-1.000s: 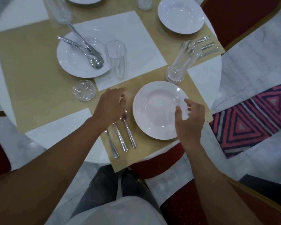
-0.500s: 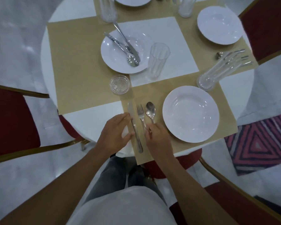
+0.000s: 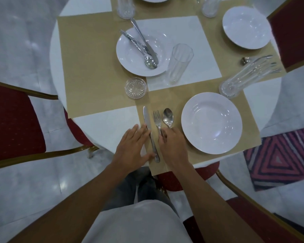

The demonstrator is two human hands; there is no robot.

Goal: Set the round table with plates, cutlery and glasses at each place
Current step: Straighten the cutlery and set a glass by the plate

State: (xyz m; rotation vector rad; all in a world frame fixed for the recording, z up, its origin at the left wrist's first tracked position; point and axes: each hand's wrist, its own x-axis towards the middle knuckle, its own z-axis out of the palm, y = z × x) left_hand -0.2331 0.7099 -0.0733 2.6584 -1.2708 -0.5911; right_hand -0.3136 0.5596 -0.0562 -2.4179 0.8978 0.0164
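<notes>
Your left hand lies flat on the surface, fingers straight, with its fingertips and thumb against the knife. Your right hand curls down over the handles of the fork and spoon; whether it grips them cannot be told. The plate sits right of the spoon, with a glass at its far right.

Dim, soft overhead light; glare spots on plate; wide-angle edge distortion; slightly soft.
</notes>
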